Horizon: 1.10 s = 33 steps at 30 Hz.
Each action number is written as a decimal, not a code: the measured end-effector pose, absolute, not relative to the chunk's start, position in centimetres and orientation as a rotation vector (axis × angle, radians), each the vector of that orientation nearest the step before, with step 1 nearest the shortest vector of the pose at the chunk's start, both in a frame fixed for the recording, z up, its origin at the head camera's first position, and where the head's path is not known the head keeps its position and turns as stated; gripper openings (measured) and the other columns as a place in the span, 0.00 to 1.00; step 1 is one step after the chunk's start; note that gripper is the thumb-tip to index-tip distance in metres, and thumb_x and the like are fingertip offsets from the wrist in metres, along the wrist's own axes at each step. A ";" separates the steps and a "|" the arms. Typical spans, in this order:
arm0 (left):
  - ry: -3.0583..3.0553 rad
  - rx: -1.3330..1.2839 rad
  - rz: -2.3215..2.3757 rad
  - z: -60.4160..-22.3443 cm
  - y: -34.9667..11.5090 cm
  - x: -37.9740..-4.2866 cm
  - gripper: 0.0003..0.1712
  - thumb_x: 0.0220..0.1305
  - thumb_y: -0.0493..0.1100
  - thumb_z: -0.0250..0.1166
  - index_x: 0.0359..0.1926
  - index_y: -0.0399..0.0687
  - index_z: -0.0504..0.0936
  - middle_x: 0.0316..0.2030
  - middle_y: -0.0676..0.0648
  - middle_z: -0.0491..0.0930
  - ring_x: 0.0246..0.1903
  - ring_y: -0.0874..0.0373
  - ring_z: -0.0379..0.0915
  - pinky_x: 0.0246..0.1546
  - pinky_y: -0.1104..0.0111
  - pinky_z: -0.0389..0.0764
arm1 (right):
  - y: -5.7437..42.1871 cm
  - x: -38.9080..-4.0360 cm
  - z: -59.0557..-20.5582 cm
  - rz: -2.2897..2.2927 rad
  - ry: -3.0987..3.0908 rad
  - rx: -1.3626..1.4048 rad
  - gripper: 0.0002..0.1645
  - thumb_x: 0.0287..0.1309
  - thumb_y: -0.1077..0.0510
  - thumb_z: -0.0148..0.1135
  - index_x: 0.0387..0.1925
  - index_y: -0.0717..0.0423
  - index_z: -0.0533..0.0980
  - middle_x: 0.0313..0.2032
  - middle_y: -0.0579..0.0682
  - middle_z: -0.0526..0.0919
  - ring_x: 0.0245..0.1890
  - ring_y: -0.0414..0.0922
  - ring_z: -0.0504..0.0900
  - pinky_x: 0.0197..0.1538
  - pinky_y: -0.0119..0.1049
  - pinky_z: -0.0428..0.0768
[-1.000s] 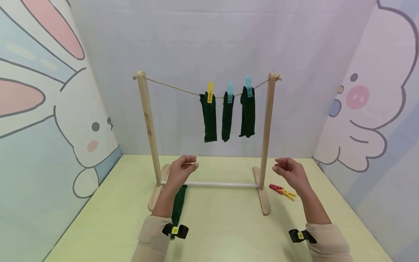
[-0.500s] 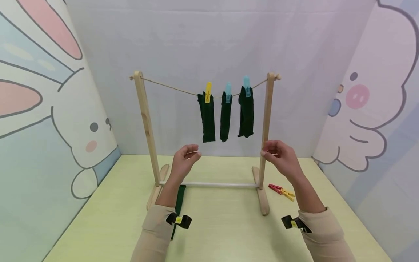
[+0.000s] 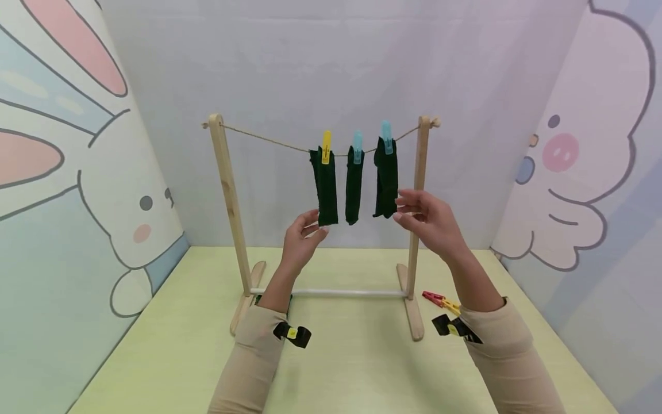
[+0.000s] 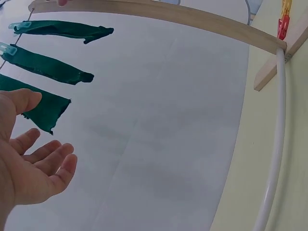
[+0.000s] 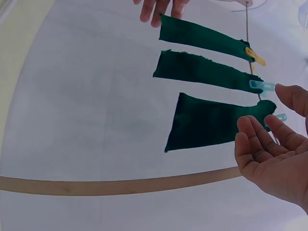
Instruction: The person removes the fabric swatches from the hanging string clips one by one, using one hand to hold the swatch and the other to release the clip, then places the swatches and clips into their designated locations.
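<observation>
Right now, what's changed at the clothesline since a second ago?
The left hand has moved up and right, toward the yellow-pegged green cloth; the right hand has moved up and left, toward the rightmost green cloth. No grasp or release shows. All three cloths stay pegged on the clothesline, the red clothespin on the table.

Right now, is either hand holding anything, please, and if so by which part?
Nothing: the left hand and right hand are open near hanging green cloths.

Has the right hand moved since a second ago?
Yes, up and leftward: in the head view, the right hand was wholly to the right of the right post; now it overlaps that post, higher up.
</observation>
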State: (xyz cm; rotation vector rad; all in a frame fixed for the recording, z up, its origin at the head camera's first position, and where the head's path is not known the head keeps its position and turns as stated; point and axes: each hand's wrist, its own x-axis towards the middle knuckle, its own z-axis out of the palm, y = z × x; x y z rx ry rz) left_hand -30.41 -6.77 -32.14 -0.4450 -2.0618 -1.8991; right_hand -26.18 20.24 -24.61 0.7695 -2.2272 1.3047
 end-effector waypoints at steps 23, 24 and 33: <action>-2.016 -0.493 -1.854 -29.4 -6.4 -28.7 0.16 0.60 0.28 0.61 0.49 0.27 0.75 0.37 0.35 0.76 0.36 0.52 0.72 0.35 0.75 0.74 | 15.4 -28.2 -18.7 1.291 -2.135 0.998 0.28 0.58 0.66 0.61 0.60 0.67 0.66 0.56 0.61 0.72 0.56 0.51 0.71 0.54 0.47 0.70; -2.015 -0.492 -1.850 -29.4 -6.4 -28.6 0.15 0.60 0.28 0.61 0.48 0.26 0.76 0.37 0.35 0.76 0.35 0.52 0.72 0.35 0.75 0.73 | 15.1 -28.3 -18.4 1.297 -2.127 1.009 0.28 0.58 0.66 0.60 0.60 0.67 0.66 0.56 0.60 0.72 0.56 0.50 0.72 0.54 0.46 0.71; -2.009 -0.449 -1.875 -29.3 -6.8 -28.0 0.11 0.61 0.29 0.60 0.44 0.25 0.78 0.39 0.33 0.78 0.36 0.52 0.73 0.36 0.75 0.74 | 12.1 -29.1 -15.8 1.285 -2.125 1.042 0.26 0.62 0.63 0.57 0.60 0.65 0.66 0.56 0.58 0.73 0.55 0.49 0.73 0.54 0.40 0.71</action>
